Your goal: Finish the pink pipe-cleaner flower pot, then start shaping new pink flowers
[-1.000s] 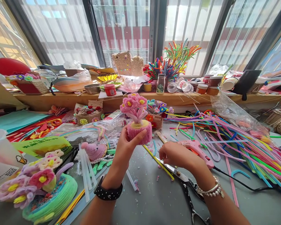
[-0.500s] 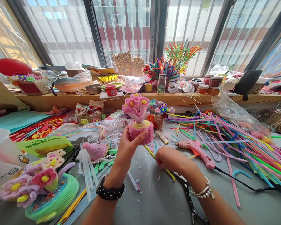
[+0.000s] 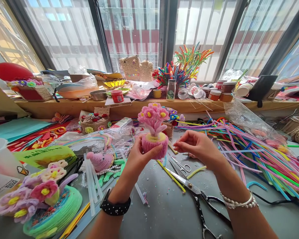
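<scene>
"Above the counter [image 3: 164,205], the left hand [image 3: 138,156] has its fingers round the flowerpot [image 3: 154,143]. The right hand [image 3: 199,146]?"

"Curled; can't tell if gripping anything. That flowerpot's probably light, soft: hold low, spare the blooms [image 3: 153,114]."

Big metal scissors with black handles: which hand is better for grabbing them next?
Probably the right hand: it seems empty and nearer the big metal scissors with black handles. The left hand holds the fuzzy pink round pot with pink flowers.
</scene>
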The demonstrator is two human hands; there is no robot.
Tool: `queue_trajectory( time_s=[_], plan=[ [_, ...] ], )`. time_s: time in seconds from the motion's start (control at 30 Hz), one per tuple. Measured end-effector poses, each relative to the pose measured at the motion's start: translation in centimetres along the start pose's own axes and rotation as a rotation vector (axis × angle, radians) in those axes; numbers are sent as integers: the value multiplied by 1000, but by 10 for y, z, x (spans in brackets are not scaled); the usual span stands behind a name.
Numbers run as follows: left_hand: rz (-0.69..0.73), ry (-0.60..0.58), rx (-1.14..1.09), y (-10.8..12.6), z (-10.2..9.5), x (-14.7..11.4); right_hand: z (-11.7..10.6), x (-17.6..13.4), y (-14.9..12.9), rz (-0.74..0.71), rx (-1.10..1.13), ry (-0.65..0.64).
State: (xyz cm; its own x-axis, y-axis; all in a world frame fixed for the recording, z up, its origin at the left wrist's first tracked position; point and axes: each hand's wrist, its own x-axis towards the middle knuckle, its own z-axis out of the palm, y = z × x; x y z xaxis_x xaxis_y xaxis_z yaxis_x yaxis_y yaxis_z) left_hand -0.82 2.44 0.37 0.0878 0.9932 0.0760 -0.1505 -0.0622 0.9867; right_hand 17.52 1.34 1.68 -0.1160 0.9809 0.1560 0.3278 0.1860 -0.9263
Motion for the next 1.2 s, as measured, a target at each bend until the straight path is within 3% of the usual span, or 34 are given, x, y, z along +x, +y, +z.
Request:
queue_trajectory(
  time_s=[0.07, 0.13, 0.27, 0.43, 0.7, 0.9, 1.2],
  plan=[
    [-31, -74, -3, 2, 2, -3, -5, -3, -8, -30, 202, 141],
    [-53, -155, -25, 3, 4, -6, -7, -6, -13, -78, 248, 202],
    [-48, -287, -77, 4, 6, -10, -5, -9, -20, -149, 174, 251],
    [-38, -369, -118, 4, 5, -11, -1, -14, -25, -208, 112, 270],
    [-26, -445, -145, -2, 2, -10, 5, -17, -25, -377, -92, 307],
    [-30, -443, -153, -2, 4, -10, -1, -19, -28, -584, -126, 249],
    [-35, -408, -163, 3, 5, -13, -9, -23, -29, -520, -113, 264]
  ],
)
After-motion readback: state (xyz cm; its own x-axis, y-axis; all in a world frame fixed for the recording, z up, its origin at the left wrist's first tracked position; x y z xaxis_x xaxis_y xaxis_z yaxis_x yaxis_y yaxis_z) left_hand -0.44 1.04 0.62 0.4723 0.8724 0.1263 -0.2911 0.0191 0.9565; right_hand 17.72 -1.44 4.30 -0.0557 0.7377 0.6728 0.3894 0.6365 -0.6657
